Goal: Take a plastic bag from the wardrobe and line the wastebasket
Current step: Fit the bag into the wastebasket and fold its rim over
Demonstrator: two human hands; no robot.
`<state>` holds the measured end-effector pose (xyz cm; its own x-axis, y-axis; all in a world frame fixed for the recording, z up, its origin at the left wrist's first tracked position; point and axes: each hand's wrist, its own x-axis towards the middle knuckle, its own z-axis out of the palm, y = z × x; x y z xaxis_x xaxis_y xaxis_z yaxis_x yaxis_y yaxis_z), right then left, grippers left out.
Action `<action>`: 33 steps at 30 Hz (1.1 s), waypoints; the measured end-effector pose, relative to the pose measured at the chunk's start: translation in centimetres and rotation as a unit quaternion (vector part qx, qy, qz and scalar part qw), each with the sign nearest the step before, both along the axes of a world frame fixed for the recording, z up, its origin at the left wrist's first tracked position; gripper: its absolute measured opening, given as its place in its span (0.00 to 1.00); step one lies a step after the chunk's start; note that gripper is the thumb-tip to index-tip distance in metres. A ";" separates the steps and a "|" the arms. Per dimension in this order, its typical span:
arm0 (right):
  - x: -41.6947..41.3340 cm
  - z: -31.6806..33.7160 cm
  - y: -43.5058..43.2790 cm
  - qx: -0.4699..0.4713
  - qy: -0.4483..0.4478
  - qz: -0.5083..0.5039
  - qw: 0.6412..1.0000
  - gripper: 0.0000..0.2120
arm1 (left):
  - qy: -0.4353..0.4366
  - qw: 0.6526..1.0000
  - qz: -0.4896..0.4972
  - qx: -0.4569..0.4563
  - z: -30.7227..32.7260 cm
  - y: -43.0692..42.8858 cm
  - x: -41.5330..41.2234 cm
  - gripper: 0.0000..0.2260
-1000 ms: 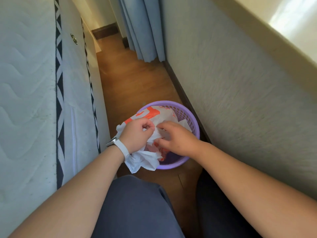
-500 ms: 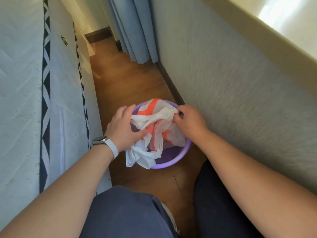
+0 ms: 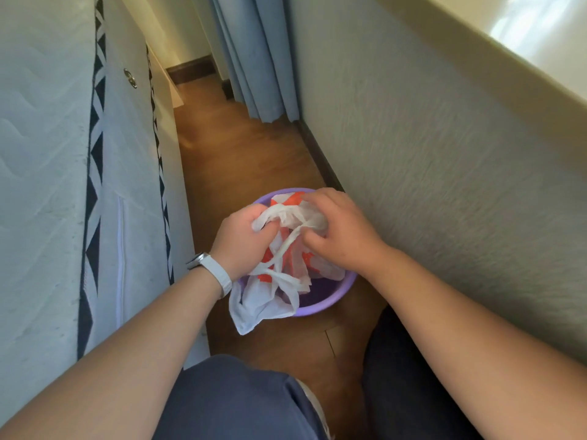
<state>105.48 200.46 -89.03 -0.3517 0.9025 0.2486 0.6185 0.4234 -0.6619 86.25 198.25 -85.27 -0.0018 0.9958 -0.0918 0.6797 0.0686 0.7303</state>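
I am pinching the thin, limp, slippery plastic bag point(image 3: 270, 296) with my left hand point(image 3: 244, 242) and right hand point(image 3: 336, 230), bunched over the wastebasket point(image 3: 330, 296), aiming for its rim edges.

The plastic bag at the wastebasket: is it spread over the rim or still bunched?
Still bunched. The plastic bag is crumpled between the left hand and right hand; the purple wastebasket rim shows uncovered.

hands point(image 3: 292, 230) closer together on bag point(image 3: 270, 293)
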 end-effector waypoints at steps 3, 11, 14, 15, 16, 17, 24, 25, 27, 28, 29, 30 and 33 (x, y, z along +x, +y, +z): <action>-0.9 -0.5 0.2 -0.032 0.020 0.031 0.999 0.21 | -0.077 0.996 0.028 0.034 1.2 0.1 0.9 0.07; -1.3 -0.4 2.1 -0.102 0.054 -0.108 0.987 0.10 | -0.159 0.985 0.040 -0.047 0.4 0.1 0.6 0.14; -0.6 -0.5 2.9 -0.134 0.098 -0.165 0.972 0.10 | -0.095 0.988 0.000 -0.121 -1.5 -0.5 0.5 0.19; -0.4 -0.5 3.2 -0.134 0.107 -0.183 0.968 0.10 | -0.042 0.990 -0.013 -0.136 -2.4 -0.6 0.1 0.17; -0.1 -0.5 3.4 -0.132 0.117 -0.199 0.964 0.10 | 0.028 0.989 -0.021 -0.141 -3.2 -0.6 -0.3 0.12; 0.3 -0.6 3.5 -0.127 0.125 -0.213 0.961 0.10 | 0.091 0.986 -0.018 -0.136 -3.8 -0.5 -0.7 0.06; 3.4 -3.6 4.7 -0.192 0.131 -0.297 0.926 0.07 | 0.121 0.984 0.109 -0.066 -4.9 0.6 -4.2 0.06; 3.7 -4.1 4.7 -0.212 0.132 -0.295 0.922 0.05 | 0.123 0.982 0.126 -0.069 -5.0 0.6 -4.5 0.06; 4.1 -4.7 4.5 -0.259 0.140 -0.287 0.911 0.07 | 0.113 0.980 0.145 -0.071 -5.3 0.7 -4.6 0.06; 4.1 -4.7 4.5 -0.273 0.143 -0.281 0.909 0.08 | 0.108 0.982 0.144 -0.067 -5.3 0.8 -4.5 0.06; 4.0 -4.4 4.5 -0.273 0.149 -0.273 0.910 0.08 | 0.103 0.983 0.139 -0.062 -5.3 0.9 -4.3 0.06; 3.8 -3.7 4.3 -0.258 0.153 -0.269 0.915 0.08 | 0.098 0.985 0.133 -0.057 -5.1 1.0 -4.0 0.05; 3.2 -1.0 4.0 -0.097 0.135 -0.271 0.948 0.15 | 0.089 0.988 0.122 -0.046 -4.6 1.3 -3.4 0.05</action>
<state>108.67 204.43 -90.05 0.2304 0.9702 0.0750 0.5074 -0.0540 -0.8600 82.85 199.59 -89.83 -0.2644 0.9514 -0.1578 0.7516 0.3058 0.5844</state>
